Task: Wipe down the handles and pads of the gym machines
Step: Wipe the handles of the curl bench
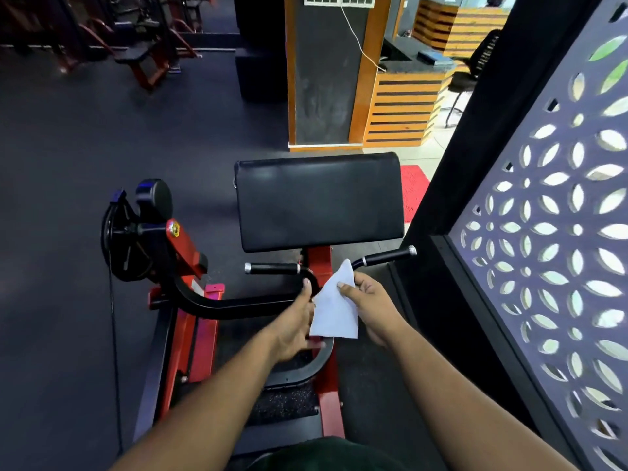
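- I have both hands out in front of me over the red machine [190, 338], and between them they hold a white cloth [334, 307].
- My right hand [372, 307] pinches the cloth's right edge, thumb on top and fingers curled behind it.
- My left hand [295, 328] grips the cloth's left and lower edge; the thumb points up along the side, and the fingers reach under the bottom corner.
- The cloth hangs in a rough triangle, its tip pointing up and away from my hands.
- Just beyond the cloth's tip are the two black handles: the left handle [272, 268] lies just past my left thumb, and the right handle [387, 255] angles up and away beyond my right hand.
- The cloth touches neither handle as far as I can tell.
- Farther out, past the handles, sits the black pad [319, 202], tilted toward me.
- Below my left hand is a curved black seat edge [306, 368].
- To the right of my right arm stands a perforated screen [543, 249].
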`<state>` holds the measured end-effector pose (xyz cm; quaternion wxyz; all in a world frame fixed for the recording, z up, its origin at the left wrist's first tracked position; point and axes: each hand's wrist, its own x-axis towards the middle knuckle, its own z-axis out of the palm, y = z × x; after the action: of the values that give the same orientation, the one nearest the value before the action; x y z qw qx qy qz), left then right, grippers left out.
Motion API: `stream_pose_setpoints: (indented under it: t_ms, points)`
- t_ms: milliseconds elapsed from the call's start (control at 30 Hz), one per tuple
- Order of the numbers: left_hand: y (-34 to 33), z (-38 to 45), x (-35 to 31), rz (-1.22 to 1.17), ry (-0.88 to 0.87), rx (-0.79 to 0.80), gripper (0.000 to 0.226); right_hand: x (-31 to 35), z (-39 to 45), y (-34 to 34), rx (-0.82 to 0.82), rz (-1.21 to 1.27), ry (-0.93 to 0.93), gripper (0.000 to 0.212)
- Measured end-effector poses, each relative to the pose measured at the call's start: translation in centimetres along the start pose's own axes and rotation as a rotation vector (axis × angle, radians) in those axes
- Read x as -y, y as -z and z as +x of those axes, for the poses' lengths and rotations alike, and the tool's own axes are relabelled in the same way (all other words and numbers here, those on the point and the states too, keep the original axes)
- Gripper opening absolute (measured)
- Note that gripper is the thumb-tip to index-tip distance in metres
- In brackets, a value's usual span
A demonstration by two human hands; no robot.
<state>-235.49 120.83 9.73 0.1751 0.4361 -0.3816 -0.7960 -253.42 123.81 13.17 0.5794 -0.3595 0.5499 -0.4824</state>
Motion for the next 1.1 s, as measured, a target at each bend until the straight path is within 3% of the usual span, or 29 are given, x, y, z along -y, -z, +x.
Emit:
stream_pose_setpoints:
  t_ms: [100,200,267,367,467,600,667,800,867,1000,1100]
  points:
    - [0.2,-0.4,-1.1,-0.096,-0.099,-0.013,0.046,-0.1,1.0,-1.1,-0.014,-0.011,-0.046,0.019]
    - [1.7,0.2,-4.2,-0.007,-0.324,-0.135,0.020,0.7,1.9,-1.5,-0.038,-0.087,0.095,0.026]
    - [3.1,0.5,-6.1,0.093,-0.437,-0.168,0.025,1.5,2.3,-1.5,-0.072,-0.260,0.256,0.027]
    - [4.2,0.9,-7.3,0.216,-0.430,-0.187,0.036,1.6,3.4,-1.6,-0.111,-0.460,0.371,0.038]
    - [4.9,1.7,-7.5,0.141,-0.331,-0.207,0.043,0.7,4.7,-1.8,-0.181,-0.465,0.304,0.047]
    - [5.9,2.6,-7.3,0.082,-0.304,-0.162,0.028,0.0,5.8,-2.3,-0.205,-0.375,0.200,0.048]
    - [6.2,3.0,-6.8,0.079,-0.331,-0.163,0.014,0.0,5.7,-2.6,-0.171,-0.229,0.132,0.043]
    - [6.3,3.7,-6.6,0.209,-0.389,-0.201,0.020,0.3,5.2,-2.3,-0.045,0.171,-0.108,0.030]
    - [6.4,3.8,-6.8,0.346,-0.439,-0.194,0.023,-0.3,5.4,-2.0,-0.016,0.091,-0.149,0.036]
    - [6.1,3.6,-7.6,0.445,-0.506,-0.155,0.035,-0.6,5.9,-2.3,0.025,-0.297,-0.032,0.020]
    - [5.9,3.9,-6.5,0.310,-0.416,-0.271,0.050,-0.2,5.8,-3.0,-0.079,-0.114,-0.059,0.011]
